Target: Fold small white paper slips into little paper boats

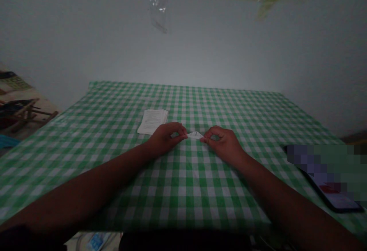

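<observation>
A small folded piece of white paper [195,134] lies on the green-and-white checked tablecloth [183,189], near the table's middle. My left hand [165,138] pinches its left end with curled fingers. My right hand [223,142] pinches its right end, thumb and forefinger pressed together. Both forearms rest on the cloth. A stack of white paper sheets [152,121] lies just beyond my left hand, not touched.
A dark phone [329,191] lies at the table's right edge, partly blurred. A plain pale wall [183,52] stands behind the table. Wooden furniture [23,113] sits on the floor at far left. Clear plastic [159,12] hangs on the wall above.
</observation>
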A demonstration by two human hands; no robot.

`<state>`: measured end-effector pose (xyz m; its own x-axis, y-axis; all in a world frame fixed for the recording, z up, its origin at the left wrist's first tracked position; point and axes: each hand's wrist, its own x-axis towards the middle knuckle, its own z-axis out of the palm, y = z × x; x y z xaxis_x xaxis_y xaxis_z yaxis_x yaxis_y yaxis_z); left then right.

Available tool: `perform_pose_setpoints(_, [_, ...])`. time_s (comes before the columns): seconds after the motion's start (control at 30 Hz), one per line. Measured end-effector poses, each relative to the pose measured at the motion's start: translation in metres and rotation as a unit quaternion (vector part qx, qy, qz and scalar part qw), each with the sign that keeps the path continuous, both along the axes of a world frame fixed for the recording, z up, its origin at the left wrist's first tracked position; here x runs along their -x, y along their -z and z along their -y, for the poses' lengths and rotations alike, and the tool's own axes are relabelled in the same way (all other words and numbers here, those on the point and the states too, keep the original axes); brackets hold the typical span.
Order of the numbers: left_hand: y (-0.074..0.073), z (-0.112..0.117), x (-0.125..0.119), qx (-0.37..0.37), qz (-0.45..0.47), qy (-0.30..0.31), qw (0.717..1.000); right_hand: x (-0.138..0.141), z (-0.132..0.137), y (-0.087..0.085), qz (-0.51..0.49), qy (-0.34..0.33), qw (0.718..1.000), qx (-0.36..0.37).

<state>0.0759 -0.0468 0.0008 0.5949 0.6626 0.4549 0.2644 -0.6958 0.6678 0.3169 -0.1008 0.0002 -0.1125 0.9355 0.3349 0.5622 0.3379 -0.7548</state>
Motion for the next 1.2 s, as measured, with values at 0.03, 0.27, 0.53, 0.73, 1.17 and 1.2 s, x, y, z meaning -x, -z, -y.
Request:
perform_pose_setpoints(0.03, [-0.0007, 0.0002, -0.0001, 0.005, 0.001, -0.001, 1.0, -0.0001, 0.0002, -0.0003, 0.001, -0.001, 1.0, 0.002])
perform_pose_setpoints(0.27, [0.0008, -0.0008, -0.0003, 0.027, -0.009, -0.005, 1.0, 0.0, 0.0006, -0.0016, 0.012, -0.017, 1.0, 0.005])
perform_pose_setpoints(0.53, [0.0063, -0.004, -0.0005, 0.032, -0.078, 0.025, 0.996, -0.0005, -0.0034, -0.0013, 0.107, -0.035, 0.994, -0.017])
perform_pose_setpoints(0.73, [0.0065, -0.0023, -0.0023, 0.013, -0.121, 0.033, 0.992, 0.0015, -0.0031, 0.0018, 0.139, -0.059, 0.988, -0.03])
perform_pose_setpoints(1.17, [0.0051, -0.0029, -0.0013, 0.048, -0.109, 0.014, 0.993, 0.0007, -0.0034, 0.0033, 0.178, -0.098, 0.979, -0.005])
perform_pose_setpoints(1.2, [0.0056, -0.0033, -0.0014, 0.046, -0.107, 0.009, 0.993, 0.0007, -0.0033, 0.0037, 0.177, -0.102, 0.979, -0.009])
